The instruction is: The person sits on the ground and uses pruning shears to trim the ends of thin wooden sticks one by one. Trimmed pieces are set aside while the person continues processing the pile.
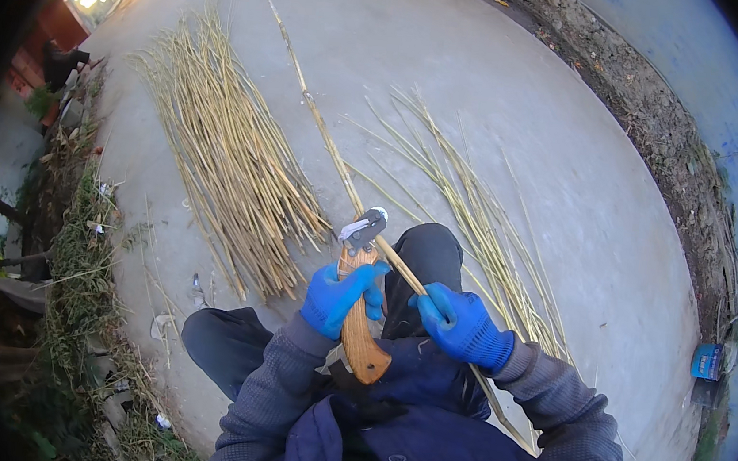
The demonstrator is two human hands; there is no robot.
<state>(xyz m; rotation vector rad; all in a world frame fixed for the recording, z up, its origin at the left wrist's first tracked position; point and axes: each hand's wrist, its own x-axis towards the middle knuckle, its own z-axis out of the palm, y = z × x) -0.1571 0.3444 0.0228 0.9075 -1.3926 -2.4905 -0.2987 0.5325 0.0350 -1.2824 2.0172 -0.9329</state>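
My left hand [337, 299], in a blue glove, is wrapped round the wooden handle of a cutting tool [364, 347] with a short metal head. That metal head lies against a long thin stick [327, 138], and the blade's exact contact is too small to make out. My right hand [465, 325], gloved in blue too, grips the same stick below the tool's head. From there the stick runs far up across the ground, and its other end passes under my right forearm. Both hands are in front of my bent knees.
A large bundle of tan sticks [235, 146] lies on the concrete at the left. Looser greenish sticks [477, 214] are spread at the right. Weeds [79, 291] line the left edge; a soil strip [614, 85] and blue wall run along the right, near a blue can [706, 361].
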